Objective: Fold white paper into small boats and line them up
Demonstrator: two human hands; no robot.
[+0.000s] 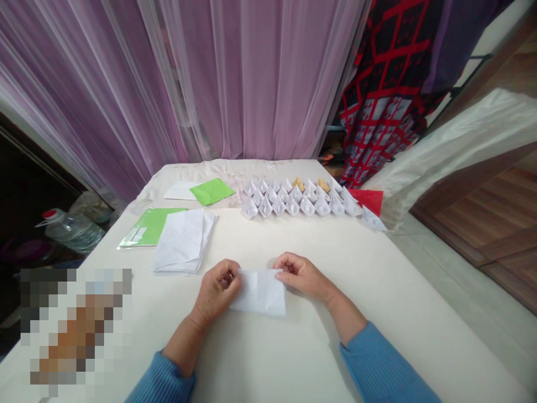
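Note:
A white sheet of paper [260,294] with faint crease lines is held near the table's middle, close to the front. My left hand [218,288] pinches its upper left corner between thumb and fingers. At the upper right corner, my right hand [300,274] grips the same sheet with the thumb on top. Beyond the hands stand rows of small folded white paper boats [292,206], two of them yellowish. A stack of white paper sheets [178,240] lies left of my left hand.
Green paper in a clear sleeve [145,226] lies partly under the stack. Farther back are a green sheet [212,191] and a white sheet [180,190]. A red piece [369,198] sits behind the boats' right end. A water bottle [71,228] stands beyond the table's left edge.

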